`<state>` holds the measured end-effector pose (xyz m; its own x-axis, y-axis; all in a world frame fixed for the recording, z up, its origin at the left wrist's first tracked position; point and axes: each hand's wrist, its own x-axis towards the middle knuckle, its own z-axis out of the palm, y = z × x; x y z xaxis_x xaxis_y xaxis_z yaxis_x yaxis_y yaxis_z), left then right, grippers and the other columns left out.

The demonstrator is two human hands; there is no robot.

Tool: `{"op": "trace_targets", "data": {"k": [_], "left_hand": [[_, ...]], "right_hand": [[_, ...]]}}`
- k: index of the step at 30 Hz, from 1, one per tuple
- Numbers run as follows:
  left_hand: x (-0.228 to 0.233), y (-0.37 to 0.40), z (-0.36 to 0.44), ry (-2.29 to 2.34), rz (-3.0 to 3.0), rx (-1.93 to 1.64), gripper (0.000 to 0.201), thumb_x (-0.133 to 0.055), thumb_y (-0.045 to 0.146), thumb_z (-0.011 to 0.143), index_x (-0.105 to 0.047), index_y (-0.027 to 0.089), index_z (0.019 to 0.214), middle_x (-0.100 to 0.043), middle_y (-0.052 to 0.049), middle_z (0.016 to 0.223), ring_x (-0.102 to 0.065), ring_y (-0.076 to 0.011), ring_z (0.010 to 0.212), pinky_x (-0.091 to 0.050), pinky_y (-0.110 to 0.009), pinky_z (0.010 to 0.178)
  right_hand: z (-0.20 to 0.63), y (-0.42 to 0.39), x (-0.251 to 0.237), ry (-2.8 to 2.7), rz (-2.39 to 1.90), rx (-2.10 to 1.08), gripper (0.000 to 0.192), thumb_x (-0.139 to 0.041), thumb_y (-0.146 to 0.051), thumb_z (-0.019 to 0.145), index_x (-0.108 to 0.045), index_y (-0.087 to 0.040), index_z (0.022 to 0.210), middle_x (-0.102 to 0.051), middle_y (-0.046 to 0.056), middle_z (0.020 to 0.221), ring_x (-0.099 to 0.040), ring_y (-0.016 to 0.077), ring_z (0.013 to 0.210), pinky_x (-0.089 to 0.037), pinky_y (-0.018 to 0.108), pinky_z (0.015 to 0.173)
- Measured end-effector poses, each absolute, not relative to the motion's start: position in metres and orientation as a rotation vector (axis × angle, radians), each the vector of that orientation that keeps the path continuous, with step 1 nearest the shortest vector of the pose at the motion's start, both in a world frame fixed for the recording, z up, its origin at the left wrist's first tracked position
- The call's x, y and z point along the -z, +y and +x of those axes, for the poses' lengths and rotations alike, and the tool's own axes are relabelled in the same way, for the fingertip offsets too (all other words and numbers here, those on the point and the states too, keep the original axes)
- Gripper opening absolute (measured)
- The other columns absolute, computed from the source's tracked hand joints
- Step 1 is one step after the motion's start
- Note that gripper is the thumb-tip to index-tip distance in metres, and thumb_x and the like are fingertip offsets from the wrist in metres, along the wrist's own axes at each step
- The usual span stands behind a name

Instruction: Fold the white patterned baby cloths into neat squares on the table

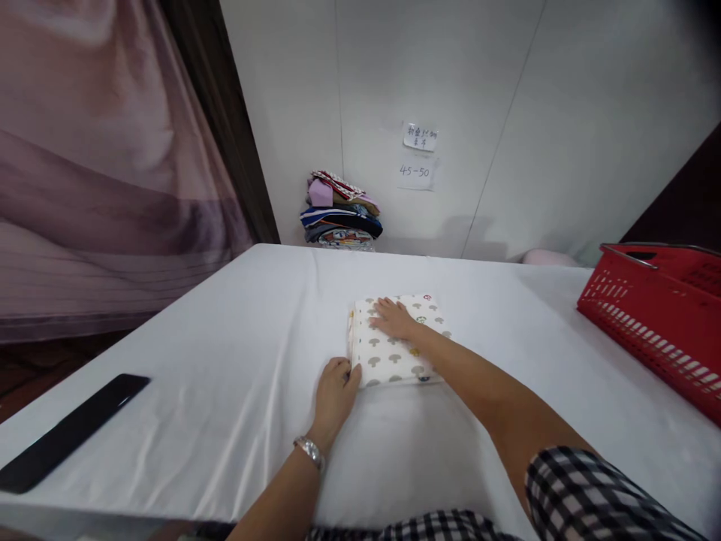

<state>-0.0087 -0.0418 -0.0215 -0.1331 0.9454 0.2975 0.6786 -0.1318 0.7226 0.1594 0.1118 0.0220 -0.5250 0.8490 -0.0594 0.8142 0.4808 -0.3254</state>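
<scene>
A folded white cloth (388, 361) printed with grey mushrooms and a few small coloured figures lies flat on the white-covered table. My right hand (393, 318) rests palm down on its upper left part, fingers stretched out. At the cloth's near left corner, my left hand (336, 387) has its thumb and curled fingers closed about the edge; the fingertips are partly hidden. Layers of the fold show along the left side. A silver bracelet (309, 451) circles my left wrist.
The table (214, 330) has a wrinkled white cover. A black flat object (73, 428) lies at its left front, and a red plastic basket (653, 323) stands at right. Folded fabrics (342, 214) are stacked at the back against the wall, near paper notes (417, 173). A pink curtain (113, 173) hangs at left.
</scene>
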Motion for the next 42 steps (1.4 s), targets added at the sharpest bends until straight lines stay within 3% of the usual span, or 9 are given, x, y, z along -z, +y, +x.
{"op": "trace_targets", "data": {"k": [6,9,12,15,20,24,27,34,42], "left_hand": [[0.019,-0.042,-0.008,1.817,1.803,-1.130,0.033,-0.043,0.040,0.085,-0.053,0.021,0.060,-0.058,-0.004,0.083,-0.055,-0.0178,0.077,-0.045,-0.033,0.075],[0.018,-0.042,-0.007,1.809,1.796,-1.119,0.033,-0.043,0.040,0.085,-0.052,0.021,0.060,-0.057,-0.004,0.084,-0.055,-0.0179,0.078,-0.045,-0.033,0.076],[0.016,-0.043,-0.008,1.823,1.799,-1.103,0.033,-0.043,0.041,0.085,-0.050,0.021,0.060,-0.056,-0.003,0.082,-0.054,-0.0172,0.075,-0.044,-0.033,0.074],[0.015,-0.042,-0.009,1.869,1.813,-1.078,0.034,-0.043,0.042,0.085,-0.047,0.021,0.059,-0.054,-0.002,0.074,-0.052,-0.0168,0.070,-0.043,-0.032,0.068],[0.010,-0.049,0.007,1.921,1.801,-1.037,0.035,-0.044,0.043,0.085,-0.047,0.020,0.058,-0.053,-0.002,0.070,-0.051,-0.0166,0.067,-0.041,-0.031,0.066],[0.001,-0.071,0.055,1.476,1.956,-0.910,0.028,-0.047,0.039,0.085,-0.063,0.020,0.072,-0.063,-0.003,0.086,-0.056,-0.0165,0.083,-0.044,-0.029,0.077],[-0.002,-0.080,0.077,1.137,2.023,-0.760,0.023,-0.049,0.036,0.084,-0.067,0.024,0.091,-0.067,0.000,0.093,-0.059,-0.0153,0.085,-0.045,-0.027,0.078],[0.004,-0.017,0.020,1.740,1.844,-1.122,0.019,-0.049,0.025,0.082,-0.064,0.019,0.093,-0.063,-0.004,0.096,-0.059,-0.0152,0.080,-0.047,-0.029,0.076],[0.019,0.047,0.004,1.766,1.824,-1.028,0.038,-0.051,0.021,0.082,-0.058,0.020,0.119,-0.061,-0.006,0.117,-0.055,-0.0190,0.107,-0.042,-0.034,0.096]], "right_hand": [[0.238,0.075,-0.017,-2.446,-1.630,-0.510,0.050,-0.043,-0.045,0.087,-0.048,-0.022,0.132,-0.026,0.008,0.151,-0.014,0.0267,0.140,-0.010,0.049,0.112],[0.277,0.049,-0.003,-2.145,-1.732,-0.616,0.051,-0.049,-0.043,0.084,-0.051,-0.021,0.130,-0.027,0.008,0.150,-0.019,0.0255,0.139,-0.019,0.044,0.112],[0.295,0.018,0.011,-1.719,-1.737,-0.788,0.054,-0.053,-0.047,0.080,-0.052,-0.025,0.129,-0.031,0.005,0.149,-0.031,0.0250,0.135,-0.031,0.041,0.108],[0.297,-0.005,0.021,-1.475,-1.634,-0.924,0.061,-0.057,-0.050,0.076,-0.048,-0.028,0.132,-0.048,0.004,0.137,-0.045,0.0250,0.126,-0.041,0.040,0.102],[0.311,0.013,0.013,-1.343,-1.478,-1.073,0.066,-0.068,-0.036,0.063,-0.054,-0.022,0.126,-0.063,0.006,0.118,-0.062,0.0261,0.102,-0.053,0.037,0.084],[0.342,0.062,-0.012,-1.268,-1.564,-0.722,0.057,-0.069,-0.028,0.058,-0.062,-0.013,0.113,-0.066,0.012,0.108,-0.063,0.0276,0.093,-0.052,0.042,0.081],[0.352,0.079,-0.025,-1.251,-1.642,-0.446,0.044,-0.064,-0.026,0.064,-0.065,-0.012,0.105,-0.062,0.015,0.116,-0.058,0.0297,0.104,-0.043,0.048,0.093],[0.290,-0.006,-0.005,-1.792,-1.327,-0.430,0.033,-0.050,-0.038,0.084,-0.064,-0.022,0.108,-0.063,0.008,0.117,-0.056,0.0238,0.109,-0.044,0.043,0.094],[0.261,-0.057,0.018,-2.310,-1.262,-0.085,0.040,-0.043,-0.026,0.090,-0.050,-0.019,0.129,-0.053,0.010,0.132,-0.043,0.0261,0.126,-0.027,0.051,0.107]]}}
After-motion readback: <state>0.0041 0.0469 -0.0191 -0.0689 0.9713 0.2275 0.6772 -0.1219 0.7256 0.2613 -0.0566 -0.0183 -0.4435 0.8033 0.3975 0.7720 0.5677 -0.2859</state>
